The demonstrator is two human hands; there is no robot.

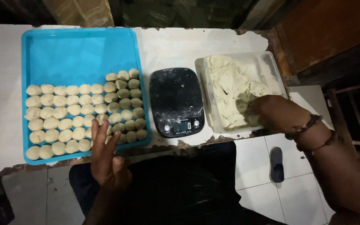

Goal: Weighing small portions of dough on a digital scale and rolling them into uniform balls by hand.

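Our right hand [271, 111], at the right of the frame, is dug into the mass of pale dough [234, 89] in the clear plastic tub [271, 62]; we cannot tell how its fingers are set. Our left hand [105, 154], lower centre, lies flat with fingers straight and slightly apart on the dough balls [80, 112] in the blue tray [76, 50]. A black kitchen scale [176, 102] stands between tray and tub.
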